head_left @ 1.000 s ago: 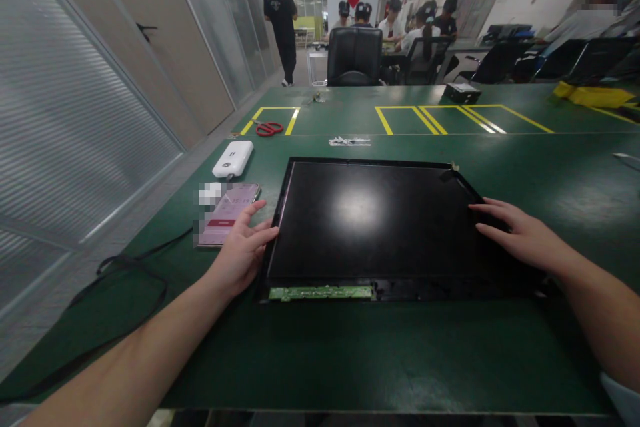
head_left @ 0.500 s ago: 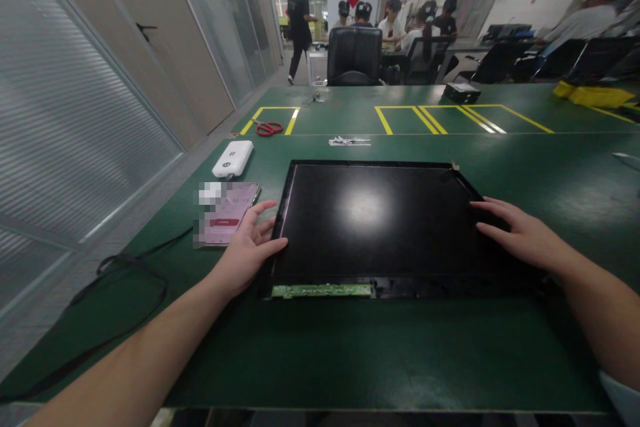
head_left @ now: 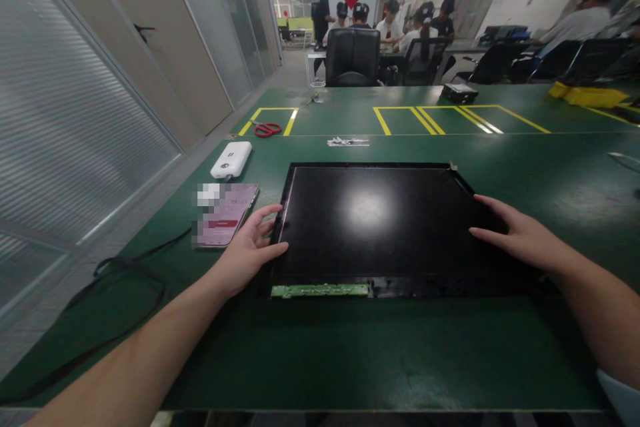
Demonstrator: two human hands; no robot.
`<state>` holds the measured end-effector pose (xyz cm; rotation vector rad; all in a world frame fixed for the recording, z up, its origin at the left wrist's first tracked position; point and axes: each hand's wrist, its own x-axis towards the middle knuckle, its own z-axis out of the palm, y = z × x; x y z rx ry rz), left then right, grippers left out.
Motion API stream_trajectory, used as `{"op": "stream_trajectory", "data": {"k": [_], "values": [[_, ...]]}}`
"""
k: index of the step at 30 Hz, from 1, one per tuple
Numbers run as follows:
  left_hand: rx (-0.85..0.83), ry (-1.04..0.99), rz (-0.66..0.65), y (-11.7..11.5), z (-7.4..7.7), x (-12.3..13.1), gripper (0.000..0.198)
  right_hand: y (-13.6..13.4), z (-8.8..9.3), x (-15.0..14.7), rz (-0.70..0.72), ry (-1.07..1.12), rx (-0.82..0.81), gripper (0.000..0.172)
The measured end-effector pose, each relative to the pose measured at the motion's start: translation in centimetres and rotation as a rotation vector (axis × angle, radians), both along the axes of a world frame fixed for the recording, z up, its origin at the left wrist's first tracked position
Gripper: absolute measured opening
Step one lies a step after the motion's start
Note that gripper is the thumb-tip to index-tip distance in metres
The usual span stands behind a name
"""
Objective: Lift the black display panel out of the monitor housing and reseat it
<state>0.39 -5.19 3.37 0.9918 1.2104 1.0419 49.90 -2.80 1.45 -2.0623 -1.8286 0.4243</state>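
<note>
A black LCD panel (head_left: 400, 233) in a dark frame lies face up on the green table (head_left: 380, 360), a bright glare spot on its glass. A narrow green circuit board (head_left: 320, 290) runs along the left part of its near edge. My left hand (head_left: 250, 247) holds the left edge, thumb on top of the frame and fingers along the side. At the opposite side my right hand (head_left: 515, 230) grips the right edge, its thumb over the glass and index finger at the rim. The other right fingers are mostly hidden.
Left of the panel lie a phone (head_left: 225, 213) and a white power bank (head_left: 231, 160), with a black cable (head_left: 130, 263). Red-handled scissors (head_left: 269, 129), small white scraps (head_left: 347, 142) and a black box (head_left: 459, 93) are farther back. Several people sit beyond the chairs.
My right hand has shifted slightly, its fingers closing in on the panel's right edge. My left fingers have come against the left edge. A person behind has walked to the right.
</note>
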Motion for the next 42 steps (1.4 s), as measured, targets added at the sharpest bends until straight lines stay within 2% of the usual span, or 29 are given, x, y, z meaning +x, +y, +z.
{"op": "stream_trajectory", "data": {"k": [8, 12, 18, 28, 36, 42], "values": [[-0.015, -0.011, 0.010, 0.3, -0.3, -0.1, 0.076, -1.2, 0.6, 1.0, 0.220, -0.025, -0.182, 0.118], [-0.021, -0.013, 0.012, 0.3, -0.3, -0.2, 0.071, -1.3, 0.3, 2.1, 0.296, -0.040, -0.225, 0.125], [-0.011, 0.000, 0.008, 0.3, -0.3, -0.2, 0.068, -1.3, -0.4, 3.0, 0.348, -0.043, -0.231, 0.125], [0.000, 0.070, -0.017, 0.4, -0.2, -0.2, 0.064, -1.3, -0.5, 3.0, 0.338, -0.038, -0.205, 0.120], [0.011, 0.131, -0.017, 0.4, -0.2, -0.1, 0.061, -1.6, 0.7, 1.9, 0.333, -0.038, -0.235, 0.117], [0.014, 0.176, -0.004, 0.4, 0.0, 0.1, 0.058, -1.7, 0.8, 1.8, 0.337, -0.034, -0.221, 0.112]]}}
